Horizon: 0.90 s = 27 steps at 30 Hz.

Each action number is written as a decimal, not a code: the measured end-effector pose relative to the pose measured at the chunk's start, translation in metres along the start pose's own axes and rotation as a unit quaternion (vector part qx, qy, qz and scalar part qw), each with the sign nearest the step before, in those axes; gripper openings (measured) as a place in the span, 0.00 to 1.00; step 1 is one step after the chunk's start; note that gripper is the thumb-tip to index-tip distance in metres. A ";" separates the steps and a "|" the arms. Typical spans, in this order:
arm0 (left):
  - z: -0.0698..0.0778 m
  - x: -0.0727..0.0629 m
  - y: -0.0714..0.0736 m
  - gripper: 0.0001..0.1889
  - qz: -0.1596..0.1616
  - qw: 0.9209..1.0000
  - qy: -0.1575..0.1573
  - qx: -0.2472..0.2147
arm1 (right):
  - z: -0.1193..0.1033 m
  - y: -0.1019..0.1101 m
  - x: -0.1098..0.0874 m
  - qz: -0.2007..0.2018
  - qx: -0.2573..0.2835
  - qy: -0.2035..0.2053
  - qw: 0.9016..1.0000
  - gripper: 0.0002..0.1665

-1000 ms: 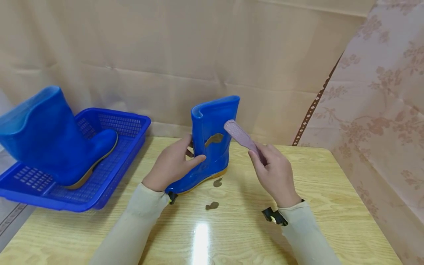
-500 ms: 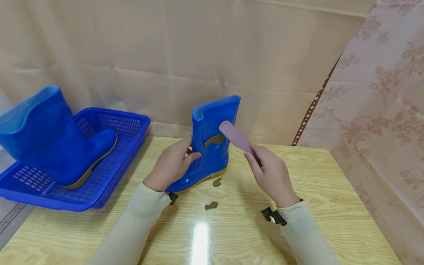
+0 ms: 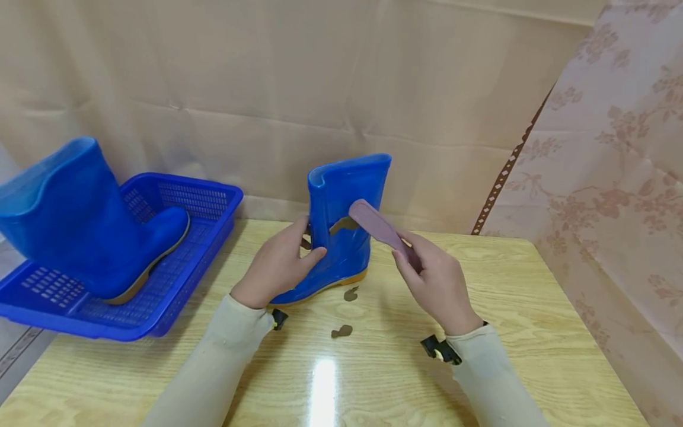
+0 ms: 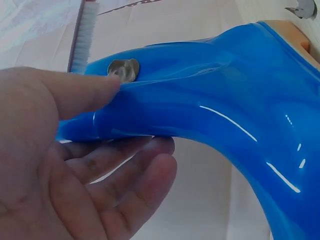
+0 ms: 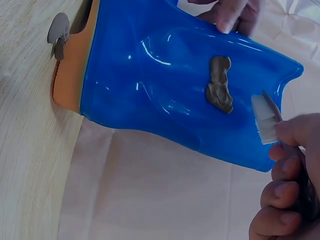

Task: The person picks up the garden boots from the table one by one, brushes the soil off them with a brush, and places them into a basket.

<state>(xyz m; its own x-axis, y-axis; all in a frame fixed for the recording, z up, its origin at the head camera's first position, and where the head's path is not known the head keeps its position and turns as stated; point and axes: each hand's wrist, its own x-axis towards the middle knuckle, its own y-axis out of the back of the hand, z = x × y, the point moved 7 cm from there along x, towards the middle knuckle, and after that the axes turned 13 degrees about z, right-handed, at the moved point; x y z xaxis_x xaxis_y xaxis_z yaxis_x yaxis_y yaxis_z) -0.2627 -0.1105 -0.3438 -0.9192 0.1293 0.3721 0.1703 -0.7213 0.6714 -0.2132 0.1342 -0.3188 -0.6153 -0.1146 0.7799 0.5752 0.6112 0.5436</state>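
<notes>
A blue rain boot (image 3: 349,190) with an orange sole stands on the table, toe pointing to the left. My left hand (image 3: 280,261) grips the front of its shaft, thumb on the near side and fingers behind. A brown, mud-like patch (image 5: 219,85) sticks to the side of the shaft. My right hand (image 3: 434,279) holds a scrubbing brush (image 3: 376,222) by its mauve handle. Its pale bristles (image 5: 265,120) face the shaft, just above the brown patch in the head view. The left wrist view shows the left thumb (image 4: 92,92) at the edge of the patch.
At the left, a second blue boot (image 3: 80,231) stands in a blue plastic basket (image 3: 226,207). Two brown blobs (image 3: 341,331) lie on the wood-grain table (image 3: 512,332) in front of the first boot. A beige curtain (image 3: 267,107) hangs close behind the table.
The brush has moved a little left and down across the shaft and now overlaps the brown patch in the head view. The left hand keeps its grip, its thumb shifted slightly.
</notes>
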 end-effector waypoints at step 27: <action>0.012 -0.005 0.005 0.16 0.039 0.999 -0.035 0.014 | 0.000 0.000 0.001 0.005 -0.007 0.007 1.000 0.18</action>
<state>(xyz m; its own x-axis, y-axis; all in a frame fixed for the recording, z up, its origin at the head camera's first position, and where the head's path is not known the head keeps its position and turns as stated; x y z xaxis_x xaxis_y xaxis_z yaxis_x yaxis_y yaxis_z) -0.2532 -0.1060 -0.3346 -0.8756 0.1222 0.4673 0.2504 -0.7124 0.6556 -0.2133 0.1340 -0.3180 -0.6015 -0.1190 0.7899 0.5897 0.6009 0.5396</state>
